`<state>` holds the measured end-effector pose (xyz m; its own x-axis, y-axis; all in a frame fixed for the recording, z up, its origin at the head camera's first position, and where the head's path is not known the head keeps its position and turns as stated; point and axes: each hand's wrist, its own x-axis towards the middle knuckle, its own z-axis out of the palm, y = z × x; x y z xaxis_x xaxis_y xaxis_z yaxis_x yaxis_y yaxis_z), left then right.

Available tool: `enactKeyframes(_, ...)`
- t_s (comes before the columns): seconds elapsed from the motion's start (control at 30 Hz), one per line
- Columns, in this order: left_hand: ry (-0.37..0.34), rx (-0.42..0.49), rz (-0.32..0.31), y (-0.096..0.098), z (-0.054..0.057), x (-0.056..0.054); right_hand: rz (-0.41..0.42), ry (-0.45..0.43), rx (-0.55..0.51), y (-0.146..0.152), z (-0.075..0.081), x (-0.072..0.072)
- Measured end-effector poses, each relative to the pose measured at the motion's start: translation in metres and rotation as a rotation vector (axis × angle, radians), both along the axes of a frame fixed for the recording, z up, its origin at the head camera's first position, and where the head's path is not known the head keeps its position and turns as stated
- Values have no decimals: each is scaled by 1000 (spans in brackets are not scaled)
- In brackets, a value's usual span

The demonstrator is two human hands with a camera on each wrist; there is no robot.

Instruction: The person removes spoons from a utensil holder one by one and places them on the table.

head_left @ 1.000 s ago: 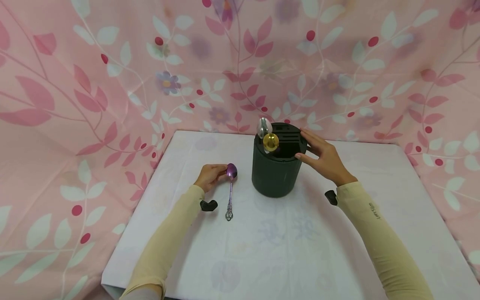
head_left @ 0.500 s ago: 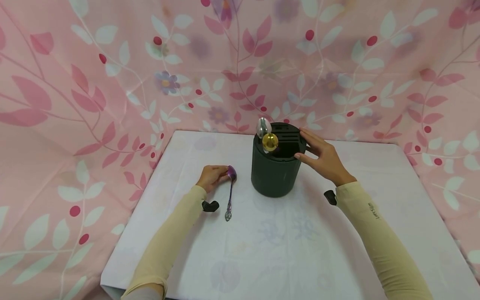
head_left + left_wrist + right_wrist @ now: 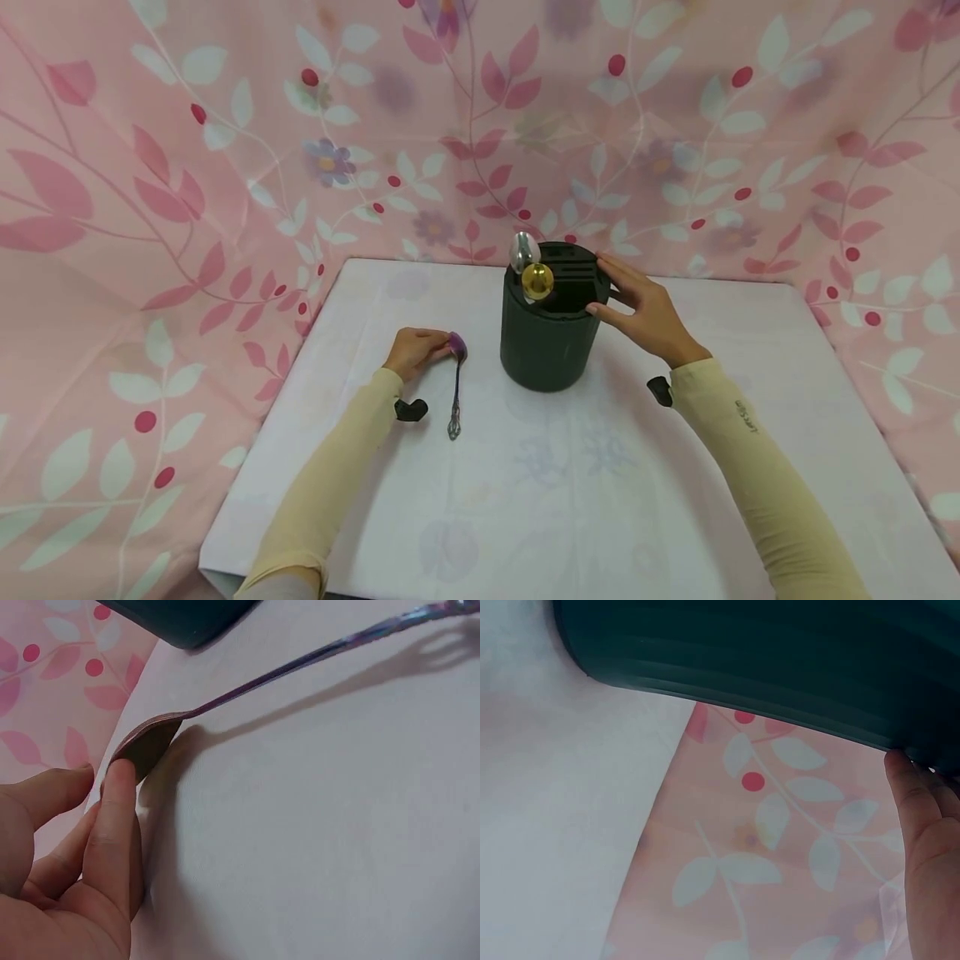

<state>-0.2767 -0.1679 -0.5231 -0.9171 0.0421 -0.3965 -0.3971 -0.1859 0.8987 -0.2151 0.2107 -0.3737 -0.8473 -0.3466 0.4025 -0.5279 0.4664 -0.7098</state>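
Note:
A purple spoon (image 3: 454, 392) with an ornate handle end lies with its bowl toward the back of the table. My left hand (image 3: 414, 350) holds it by the bowl. In the left wrist view, the spoon's bowl (image 3: 154, 746) is tipped up on edge with a digit against its dark side, and a shadow falls beneath the handle. To the right stands a dark green utensil holder (image 3: 543, 358); my right hand (image 3: 648, 321) grips its right side, thumb at the front rim and fingers farther back. The right wrist view shows the holder's wall (image 3: 765, 660) and fingertips (image 3: 900, 769) against it.
In the holder, a silver spoon (image 3: 524, 250) and a gold spoon (image 3: 537, 282) stand bowls up at the left; slots and an opening lie beside them. A white cloth covers the table (image 3: 570, 517). Close behind rises a pink floral curtain (image 3: 480, 125).
The purple spoon's bowl has turned onto its edge in my left hand and looks narrower. My right hand keeps its place on the holder. The head view has shifted slightly.

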Motion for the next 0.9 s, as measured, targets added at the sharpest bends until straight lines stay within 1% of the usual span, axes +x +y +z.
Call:
enactKeyframes(0.13,25,-117,-37,-7,-1,0,-4,0,2,-1,1,1)
enactKeyframes(0.23,31,-169,-54,-13,-2,1,-8,1,5,-1,2,2)
enactKeyframes(0.37,28,-198,-58,-18,0,4,-9,2,11,-1,3,1)
enactKeyframes(0.53,30,-232,-55,-24,5,5,-11,-10,20,0,3,2)
enactKeyframes(0.63,62,-224,-64,-23,13,4,-14,-15,25,0,3,2)
enactKeyframes(0.7,105,-204,-73,-20,21,4,-17,-17,26,0,3,3)
enactKeyframes(0.8,179,-150,-82,-13,38,3,-20,-19,22,-1,3,3)
enactKeyframes(0.9,239,-97,-93,-4,59,6,-16,-19,19,-1,2,3)
